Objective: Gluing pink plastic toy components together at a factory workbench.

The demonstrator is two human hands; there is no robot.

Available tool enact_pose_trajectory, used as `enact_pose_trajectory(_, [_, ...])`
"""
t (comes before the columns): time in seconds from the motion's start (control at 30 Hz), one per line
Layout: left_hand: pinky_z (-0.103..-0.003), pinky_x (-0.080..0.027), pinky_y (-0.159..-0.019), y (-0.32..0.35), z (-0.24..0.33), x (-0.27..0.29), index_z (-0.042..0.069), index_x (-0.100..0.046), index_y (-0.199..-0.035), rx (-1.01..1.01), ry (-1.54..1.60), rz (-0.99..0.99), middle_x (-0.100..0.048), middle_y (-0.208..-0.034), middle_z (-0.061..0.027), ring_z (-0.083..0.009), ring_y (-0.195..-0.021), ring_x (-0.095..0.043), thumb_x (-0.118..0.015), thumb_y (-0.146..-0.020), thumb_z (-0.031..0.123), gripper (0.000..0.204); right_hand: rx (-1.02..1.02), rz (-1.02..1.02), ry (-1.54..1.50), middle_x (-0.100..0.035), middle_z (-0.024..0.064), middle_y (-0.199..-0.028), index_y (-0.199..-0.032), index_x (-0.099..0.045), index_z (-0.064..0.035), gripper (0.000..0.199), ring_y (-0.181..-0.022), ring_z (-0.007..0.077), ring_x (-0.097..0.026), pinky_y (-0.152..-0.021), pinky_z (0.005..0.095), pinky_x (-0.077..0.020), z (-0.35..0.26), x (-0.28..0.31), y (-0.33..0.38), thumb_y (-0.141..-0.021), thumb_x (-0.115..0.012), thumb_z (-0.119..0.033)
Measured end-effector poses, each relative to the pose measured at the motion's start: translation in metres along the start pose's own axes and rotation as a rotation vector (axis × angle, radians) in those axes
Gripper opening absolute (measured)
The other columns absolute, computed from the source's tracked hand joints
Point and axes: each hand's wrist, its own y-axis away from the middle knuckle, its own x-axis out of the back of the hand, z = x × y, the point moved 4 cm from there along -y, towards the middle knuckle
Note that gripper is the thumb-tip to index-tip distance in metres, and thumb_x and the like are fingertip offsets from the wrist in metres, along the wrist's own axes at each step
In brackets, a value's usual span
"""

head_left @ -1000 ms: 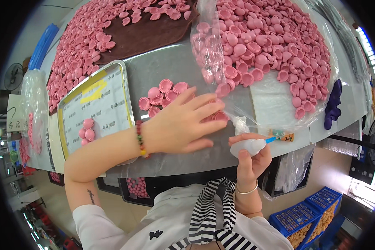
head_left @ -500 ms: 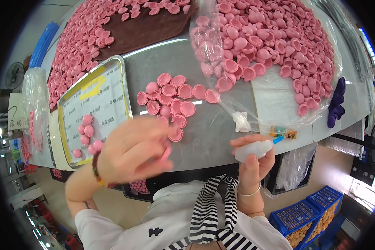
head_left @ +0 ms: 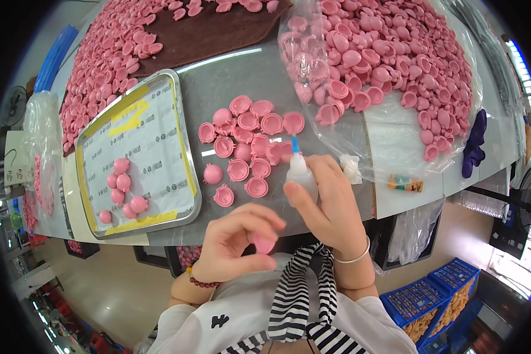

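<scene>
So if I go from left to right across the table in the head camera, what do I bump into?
Metal tray → loose pink caps → glue bottle in the right hand → clear bag of pink caps → purple cloth.

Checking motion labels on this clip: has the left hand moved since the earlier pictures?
Yes. The left hand has drawn back off the grey table toward the body, away from the loose pink caps, and now pinches one pink cap below the table edge.
</scene>
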Motion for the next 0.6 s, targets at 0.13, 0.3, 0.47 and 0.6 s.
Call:
enact_pose_trajectory(0.13, [-0.031,-0.047,-0.082,-0.001,-0.003,-0.006,-0.006,-0.051,-0.113,0.173,0.307,0.051,-0.042,-0.127,-0.0217,-0.0198,-0.099,-0.055,-0.061,-0.078,0.0,0.037,-0.152,0.163,-0.66,-0.06,0.0136,-0.093,-0.099,-0.052,0.0043,0.029,-0.08,0.0188,-0.056,-0.069,0.0286,-0.0426,0.011,0.006,0.016,-0.082,-0.057,-0.019])
enact_pose_trajectory(0.3, [-0.03,-0.053,-0.064,-0.006,-0.014,-0.004,-0.005,-0.046,-0.118,0.121,0.326,0.066,-0.053,-0.105,-0.0278,-0.0236,-0.077,-0.062,-0.066,-0.077,0.01,0.049,0.014,0.365,-0.664,-0.052,0.0085,-0.063,-0.102,-0.044,0.0062,0.052,-0.051,0.0128,-0.046,-0.044,0.0233,-0.0332,0.004,0.018,0.037,-0.084,-0.053,-0.042])
enact_pose_trajectory(0.47, [-0.033,-0.048,-0.085,-0.015,-0.02,-0.003,-0.006,-0.043,-0.122,0.018,0.384,-0.08,-0.052,-0.115,-0.018,-0.0222,-0.104,-0.054,-0.06,-0.076,-0.007,0.049,0.052,0.329,-0.895,-0.043,0.0005,-0.06,-0.098,-0.043,0.0,0.046,-0.051,0.01,-0.035,-0.044,0.0243,-0.0244,-0.004,0.02,0.049,-0.075,-0.064,-0.034])
enact_pose_trajectory(0.6, [-0.035,-0.046,-0.09,-0.016,-0.021,-0.005,-0.006,-0.044,-0.118,-0.137,0.222,-0.036,-0.048,-0.12,-0.0224,-0.0241,-0.109,-0.052,-0.058,-0.075,-0.01,0.045,0.261,0.548,-0.686,-0.039,0.0004,-0.061,-0.089,-0.052,0.0012,0.044,-0.053,0.011,-0.033,-0.043,0.0249,-0.0219,-0.003,0.02,0.049,-0.076,-0.064,-0.039])
